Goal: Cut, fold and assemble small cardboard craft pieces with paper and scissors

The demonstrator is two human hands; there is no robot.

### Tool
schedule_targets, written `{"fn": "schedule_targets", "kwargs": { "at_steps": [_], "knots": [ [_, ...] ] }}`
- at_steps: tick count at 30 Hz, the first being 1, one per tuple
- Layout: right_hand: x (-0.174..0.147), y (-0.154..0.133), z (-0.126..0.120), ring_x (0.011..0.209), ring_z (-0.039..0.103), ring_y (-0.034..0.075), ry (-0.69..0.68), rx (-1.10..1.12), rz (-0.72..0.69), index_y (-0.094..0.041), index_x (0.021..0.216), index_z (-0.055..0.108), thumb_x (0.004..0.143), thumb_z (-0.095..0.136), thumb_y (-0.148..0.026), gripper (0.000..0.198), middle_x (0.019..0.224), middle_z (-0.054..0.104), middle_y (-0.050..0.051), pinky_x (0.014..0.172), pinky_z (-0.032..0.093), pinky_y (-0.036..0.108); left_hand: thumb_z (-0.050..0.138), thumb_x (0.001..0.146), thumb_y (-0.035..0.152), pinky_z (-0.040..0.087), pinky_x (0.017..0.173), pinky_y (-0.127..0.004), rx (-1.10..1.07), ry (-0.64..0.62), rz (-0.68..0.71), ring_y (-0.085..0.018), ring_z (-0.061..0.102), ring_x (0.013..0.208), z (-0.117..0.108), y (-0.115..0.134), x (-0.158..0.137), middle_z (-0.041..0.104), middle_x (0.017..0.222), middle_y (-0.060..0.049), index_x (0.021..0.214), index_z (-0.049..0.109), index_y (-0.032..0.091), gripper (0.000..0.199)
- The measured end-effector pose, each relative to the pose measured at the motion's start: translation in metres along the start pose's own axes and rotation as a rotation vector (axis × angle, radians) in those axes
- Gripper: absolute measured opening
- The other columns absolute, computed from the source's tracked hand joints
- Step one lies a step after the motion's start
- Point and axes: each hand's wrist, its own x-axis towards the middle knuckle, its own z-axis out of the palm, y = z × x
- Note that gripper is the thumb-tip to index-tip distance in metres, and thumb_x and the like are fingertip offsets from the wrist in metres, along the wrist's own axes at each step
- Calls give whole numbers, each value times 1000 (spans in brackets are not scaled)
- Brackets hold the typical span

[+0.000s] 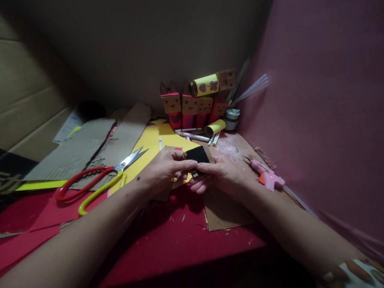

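Between left fingers (187,165) and right fingers (207,168) sits 1 black piece (198,155).

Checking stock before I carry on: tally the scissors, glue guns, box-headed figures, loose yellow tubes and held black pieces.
Scissors: 1
Glue gun: 1
Standing box-headed figures: 4
Lying box-headed figure: 1
Loose yellow tube: 1
Held black piece: 1
Total: 9

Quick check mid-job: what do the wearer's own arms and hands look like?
The left hand and right hand are bare: no gloves or watch visible. A small dark spot marks the left wrist. Pale fabric with brown patches, apparently a sleeve, shows on the right arm.
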Motion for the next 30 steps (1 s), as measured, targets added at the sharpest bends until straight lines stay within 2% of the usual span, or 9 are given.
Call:
{"fn": "schedule_targets", "kwargs": {
  "at_steps": [3,6,10,13,17,20,24,27,30],
  "knots": [
    [-1,1,2,58,70,22,29,-38,-21,-9,98,65,74,72,-29,32,68,70,10,53,59,31,69,72,17,27,35,-14,7,33,-46,-3,38,33,1,-3,1,48,39,5,60,59,14,16],
    [-5,-1,4,60,70,20,35,-84,-47,-12,99,65,78,69,-30,28,73,71,9,56,59,31,70,70,19,25,35,-16,35,56,-23,-4,36,33,1,-3,1,48,38,5,57,59,14,17],
    [-8,-3,4,59,69,18,54,-181,-75,-15,95,66,79,67,-29,21,71,71,6,59,59,30,74,69,30,29,41,-18,167,3,99,-6,42,43,-3,1,0,53,49,3,66,66,14,18],
    [-6,-1,4,53,66,15,89,-256,-87,-16,92,65,78,67,-26,18,62,68,2,55,56,28,71,71,34,33,46,-21,329,25,211,-9,45,49,-6,4,0,54,53,2,65,69,15,20],
    [-4,1,6,53,65,14,101,-298,-129,-16,86,65,77,67,-26,14,59,66,1,56,55,27,69,71,33,44,63,-26,497,95,334,-16,59,68,-8,5,1,67,68,-4,65,73,16,19],
    [-5,0,7,55,66,13,117,-333,-130,-16,82,66,77,65,-24,10,63,67,0,58,55,27,67,73,34,46,72,-28,552,69,380,-19,62,76,-6,7,-1,72,77,-6,75,75,16,20],
    [-8,1,8,52,65,13,25,-432,-42,-15,80,67,79,66,-27,13,59,66,0,55,53,25,63,79,34,45,68,-25,599,-10,401,-15,59,70,0,11,-7,70,73,-4,76,76,16,22],
    [-9,2,10,54,67,15,-112,-332,44,-13,82,66,78,69,-37,24,61,69,3,55,54,26,63,78,33,40,57,-23,517,70,375,-12,52,59,2,10,-9,62,60,0,64,72,15,24],
    [-10,2,10,61,70,18,-163,-160,57,-12,87,65,81,67,-44,32,67,72,7,60,57,30,65,77,35,34,49,-21,326,144,314,-9,45,51,0,7,-6,53,54,3,56,64,14,29]
  ]
}}
